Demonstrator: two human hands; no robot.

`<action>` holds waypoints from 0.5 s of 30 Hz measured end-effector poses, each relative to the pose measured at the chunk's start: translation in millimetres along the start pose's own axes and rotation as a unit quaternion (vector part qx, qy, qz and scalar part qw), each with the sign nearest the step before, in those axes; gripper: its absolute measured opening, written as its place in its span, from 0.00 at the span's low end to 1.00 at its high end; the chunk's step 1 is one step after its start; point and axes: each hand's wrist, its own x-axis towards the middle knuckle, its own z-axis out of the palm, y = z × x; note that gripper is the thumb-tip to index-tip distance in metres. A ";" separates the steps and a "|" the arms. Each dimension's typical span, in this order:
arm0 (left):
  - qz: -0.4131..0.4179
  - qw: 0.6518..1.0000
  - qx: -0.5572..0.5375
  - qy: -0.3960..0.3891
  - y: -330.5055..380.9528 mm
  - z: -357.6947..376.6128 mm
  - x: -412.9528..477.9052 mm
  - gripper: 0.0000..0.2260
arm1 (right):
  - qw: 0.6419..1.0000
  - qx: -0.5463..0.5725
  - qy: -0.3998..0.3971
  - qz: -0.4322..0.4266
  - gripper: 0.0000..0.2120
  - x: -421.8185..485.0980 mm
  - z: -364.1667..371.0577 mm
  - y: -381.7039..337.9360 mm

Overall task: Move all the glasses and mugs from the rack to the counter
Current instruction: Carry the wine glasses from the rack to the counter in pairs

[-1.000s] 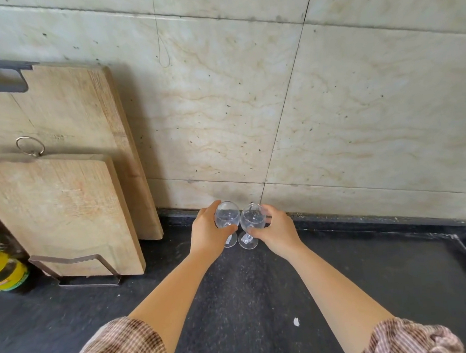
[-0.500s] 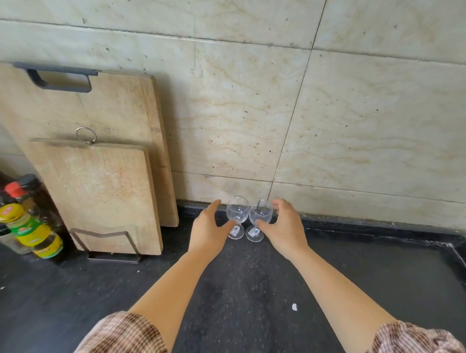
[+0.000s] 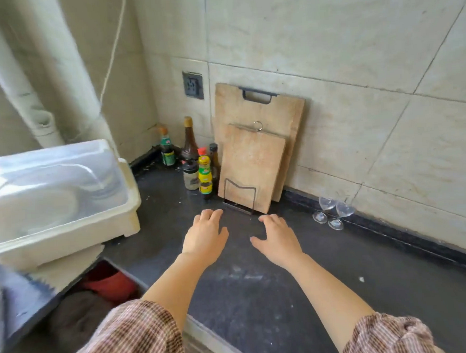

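Observation:
Two clear stemmed glasses, one [image 3: 326, 208] left of the other [image 3: 341, 213], stand side by side on the dark counter [image 3: 259, 283] against the tiled wall at the right. My left hand [image 3: 206, 235] and my right hand [image 3: 278, 237] hover palm down over the counter's middle, fingers spread, holding nothing, well left of the glasses. At the left sits a cream dish rack [image 3: 67, 225] under a translucent plastic lid [image 3: 46, 180]; what it holds shows only as blurred shapes.
Two wooden cutting boards [image 3: 255, 164] lean on the wall in a wire stand [image 3: 239, 197]. Several sauce bottles [image 3: 204, 175] cluster left of them. A wall socket [image 3: 193, 85] and a white pipe [image 3: 27, 87] are behind. A sink with a red item [image 3: 110, 282] lies below the rack.
Both hands have let go of the two glasses and drawn back to the left. The view has swung left, bringing the dish rack and bottles into sight.

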 end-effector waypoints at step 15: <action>-0.261 0.942 0.120 0.173 -252.6 -230.4 -354.9 0.21 | 0.945 -0.074 -0.008 -0.318 0.23 -193.0 102.2 -402.3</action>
